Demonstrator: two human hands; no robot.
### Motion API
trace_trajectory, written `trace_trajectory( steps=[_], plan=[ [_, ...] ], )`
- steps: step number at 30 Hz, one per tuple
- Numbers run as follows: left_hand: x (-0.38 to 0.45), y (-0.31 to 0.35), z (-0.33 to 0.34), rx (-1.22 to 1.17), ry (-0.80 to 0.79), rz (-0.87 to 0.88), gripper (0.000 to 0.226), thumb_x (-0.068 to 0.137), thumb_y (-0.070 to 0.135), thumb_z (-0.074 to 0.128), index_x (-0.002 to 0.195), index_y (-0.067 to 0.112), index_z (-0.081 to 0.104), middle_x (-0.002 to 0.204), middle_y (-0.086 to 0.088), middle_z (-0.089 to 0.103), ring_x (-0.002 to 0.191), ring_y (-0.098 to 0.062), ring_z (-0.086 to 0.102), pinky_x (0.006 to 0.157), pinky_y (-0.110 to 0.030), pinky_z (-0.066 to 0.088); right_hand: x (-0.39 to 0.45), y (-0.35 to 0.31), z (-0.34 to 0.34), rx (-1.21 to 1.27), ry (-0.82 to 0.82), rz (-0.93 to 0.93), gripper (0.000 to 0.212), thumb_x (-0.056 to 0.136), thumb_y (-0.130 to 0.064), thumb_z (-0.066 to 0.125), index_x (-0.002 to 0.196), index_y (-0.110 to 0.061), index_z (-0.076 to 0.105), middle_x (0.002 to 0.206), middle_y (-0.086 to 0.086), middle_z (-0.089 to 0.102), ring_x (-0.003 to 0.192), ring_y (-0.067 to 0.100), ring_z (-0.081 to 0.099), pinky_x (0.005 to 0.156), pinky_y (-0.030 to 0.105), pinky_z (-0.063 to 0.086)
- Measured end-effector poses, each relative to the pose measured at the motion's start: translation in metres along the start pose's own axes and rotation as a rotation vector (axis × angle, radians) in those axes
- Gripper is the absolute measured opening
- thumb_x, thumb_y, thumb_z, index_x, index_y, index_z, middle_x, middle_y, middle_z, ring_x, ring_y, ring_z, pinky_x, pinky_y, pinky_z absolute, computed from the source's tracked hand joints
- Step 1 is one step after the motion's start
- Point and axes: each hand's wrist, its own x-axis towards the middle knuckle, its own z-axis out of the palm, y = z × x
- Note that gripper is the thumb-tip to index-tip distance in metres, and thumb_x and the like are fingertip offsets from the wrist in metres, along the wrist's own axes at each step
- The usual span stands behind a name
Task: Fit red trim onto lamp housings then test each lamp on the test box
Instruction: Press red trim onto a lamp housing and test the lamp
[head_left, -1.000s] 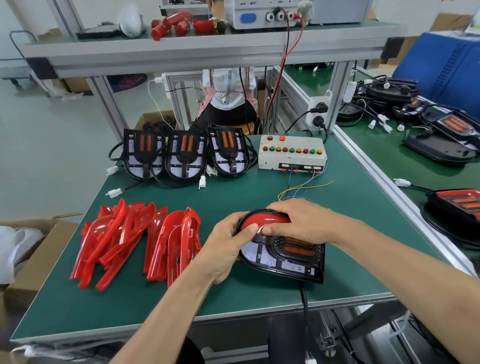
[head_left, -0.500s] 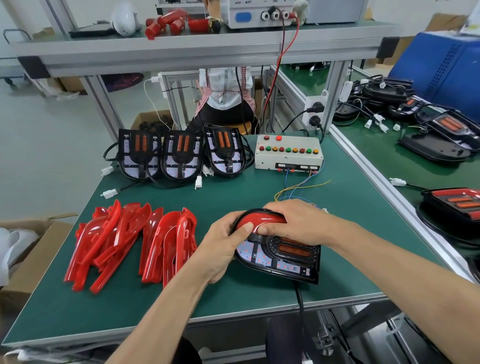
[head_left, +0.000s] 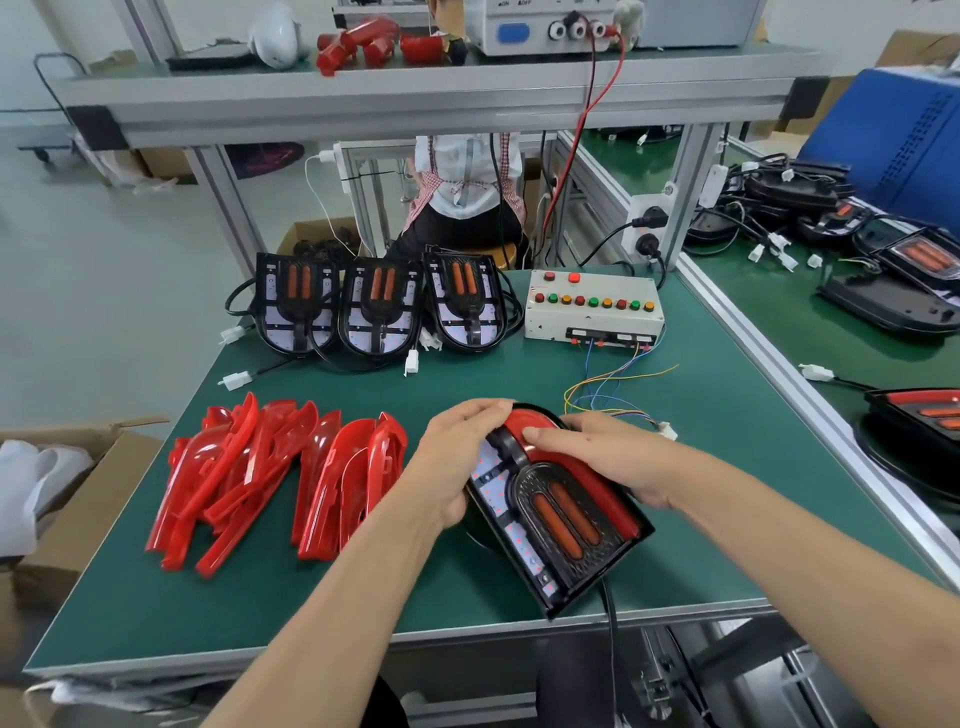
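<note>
Green bench (head_left: 311, 597): left hand (head_left: 457, 462) grips lamp housing (head_left: 561, 525) edge, right hand (head_left: 608, 462) flat, pressing red trim (head_left: 532, 420) down; test box (head_left: 592, 306) behind.

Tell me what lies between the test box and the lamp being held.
Head view: loose coloured wires from the test box cross bare green mat toward the lamp.

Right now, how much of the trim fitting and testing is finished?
Nothing here shows a tested lamp. In hand: left hand and right hand press red trim onto one lamp housing. Left: three bare housings, the trim pile, and every check on the test box.
</note>
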Motion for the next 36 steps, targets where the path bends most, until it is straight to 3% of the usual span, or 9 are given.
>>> trace_trajectory(
  steps=[2, 6, 11, 16, 21, 25, 29, 33, 36],
  plan=[
    [0.004, 0.005, -0.001, 0.061, -0.014, 0.009, 0.012, 0.097, 0.011, 0.065, 0.102, 0.008, 0.076, 0.093, -0.012, 0.076, 0.079, -0.022, 0.071, 0.072, -0.031, 0.061, -0.003, 0.001, 0.006, 0.184, -0.023, 0.037, 0.046, 0.091, -0.055, 0.066, 0.106, -0.012, 0.070, 0.095, 0.011, 0.079, 0.078, 0.022, 0.075, 0.070, 0.032, 0.062],
    [0.008, 0.008, 0.004, 0.133, -0.021, 0.035, 0.014, 0.097, 0.011, 0.067, 0.105, 0.007, 0.078, 0.099, -0.014, 0.077, 0.083, -0.021, 0.071, 0.075, -0.029, 0.062, -0.003, 0.002, 0.013, 0.242, 0.043, 0.086, 0.072, 0.075, -0.071, 0.065, 0.106, -0.007, 0.075, 0.099, 0.016, 0.078, 0.081, 0.027, 0.074, 0.075, 0.037, 0.062],
    [0.011, 0.008, 0.007, 0.303, -0.031, 0.031, 0.011, 0.097, 0.015, 0.067, 0.100, 0.015, 0.078, 0.103, -0.007, 0.078, 0.092, -0.019, 0.072, 0.089, -0.032, 0.058, -0.003, 0.002, 0.013, 0.259, 0.097, 0.081, 0.060, 0.085, -0.065, 0.067, 0.106, -0.010, 0.077, 0.097, 0.013, 0.079, 0.080, 0.024, 0.075, 0.077, 0.035, 0.061],
    [0.010, 0.014, 0.010, 0.308, 0.010, -0.032, 0.035, 0.086, 0.049, 0.078, 0.097, 0.017, 0.080, 0.092, 0.001, 0.080, 0.086, -0.015, 0.077, 0.074, -0.026, 0.059, -0.002, -0.001, 0.015, 0.374, 0.202, -0.012, 0.051, 0.087, -0.056, 0.070, 0.107, -0.009, 0.076, 0.098, 0.013, 0.079, 0.084, 0.025, 0.076, 0.079, 0.037, 0.062],
    [0.011, 0.008, 0.013, 0.218, 0.038, -0.002, 0.029, 0.088, 0.041, 0.078, 0.103, 0.016, 0.077, 0.095, -0.002, 0.080, 0.091, -0.021, 0.077, 0.083, -0.034, 0.059, -0.001, -0.007, 0.018, 0.492, 0.247, 0.044, 0.041, 0.087, -0.049, 0.072, 0.103, -0.012, 0.079, 0.097, 0.011, 0.079, 0.077, 0.022, 0.075, 0.064, 0.028, 0.059],
    [0.005, -0.007, 0.011, 0.215, 0.002, 0.091, 0.041, 0.079, 0.034, 0.087, 0.112, 0.017, 0.069, 0.103, -0.004, 0.079, 0.093, -0.020, 0.077, 0.083, -0.037, 0.062, -0.002, -0.008, 0.018, 0.605, 0.291, 0.053, 0.031, 0.090, -0.042, 0.071, 0.090, -0.013, 0.082, 0.092, 0.013, 0.079, 0.070, 0.023, 0.076, 0.056, 0.029, 0.059],
    [0.004, -0.017, 0.008, 0.293, 0.009, 0.168, 0.047, 0.075, 0.020, 0.090, 0.115, 0.019, 0.065, 0.102, 0.000, 0.078, 0.094, -0.017, 0.076, 0.087, -0.038, 0.061, -0.002, -0.006, 0.017, 0.587, 0.273, 0.049, 0.039, 0.091, -0.052, 0.068, 0.096, -0.016, 0.082, 0.096, 0.012, 0.079, 0.079, 0.027, 0.078, 0.059, 0.032, 0.061],
    [0.001, -0.015, 0.008, 0.323, -0.041, 0.246, 0.059, 0.062, 0.038, 0.095, 0.112, 0.024, 0.065, 0.099, 0.008, 0.078, 0.092, -0.009, 0.075, 0.075, -0.021, 0.058, 0.000, -0.010, 0.015, 0.558, 0.277, 0.060, 0.048, 0.085, -0.058, 0.073, 0.104, -0.014, 0.079, 0.097, 0.012, 0.079, 0.085, 0.030, 0.078, 0.067, 0.035, 0.062],
    [0.002, -0.017, 0.010, 0.328, 0.001, 0.285, 0.052, 0.068, 0.032, 0.095, 0.110, 0.023, 0.066, 0.099, 0.006, 0.078, 0.092, -0.011, 0.075, 0.078, -0.024, 0.059, 0.000, -0.012, 0.014, 0.559, 0.280, 0.064, 0.040, 0.085, -0.052, 0.075, 0.098, -0.014, 0.081, 0.097, 0.013, 0.079, 0.083, 0.030, 0.078, 0.065, 0.036, 0.062]
  ],
)
